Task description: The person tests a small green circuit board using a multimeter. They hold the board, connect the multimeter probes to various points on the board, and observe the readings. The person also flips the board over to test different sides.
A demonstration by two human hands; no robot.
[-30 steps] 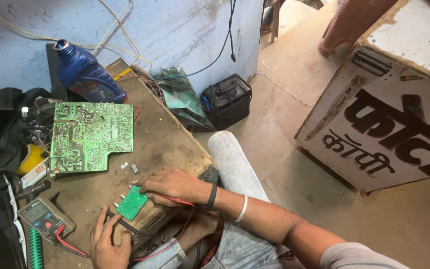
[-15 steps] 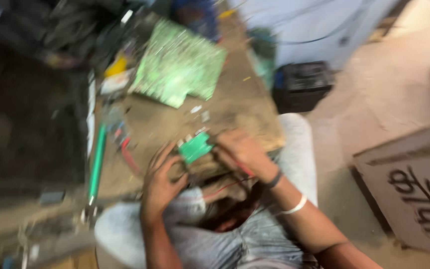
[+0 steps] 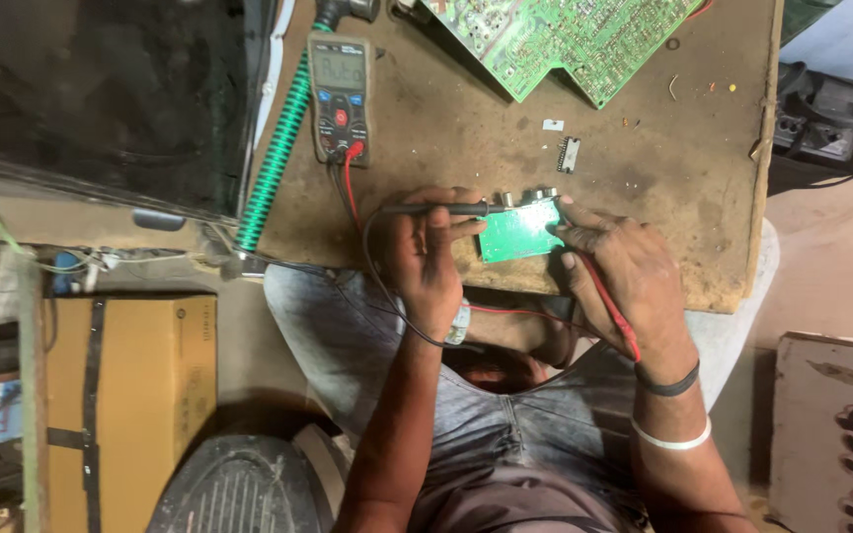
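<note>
We work at the near edge of the counter, where the small green board lies just inside the rim. Our left hand has its grip clenched around the black probe, tip pointing at the board's top edge. Our right hand presses fingertips on the board's right side, the red lead running beneath the palm. The multimeter sits at the far left, the large circuit board beyond, with bare wood between. A loose chip lies in that open stretch. A cardboard box stands on the floor, closed.
</note>
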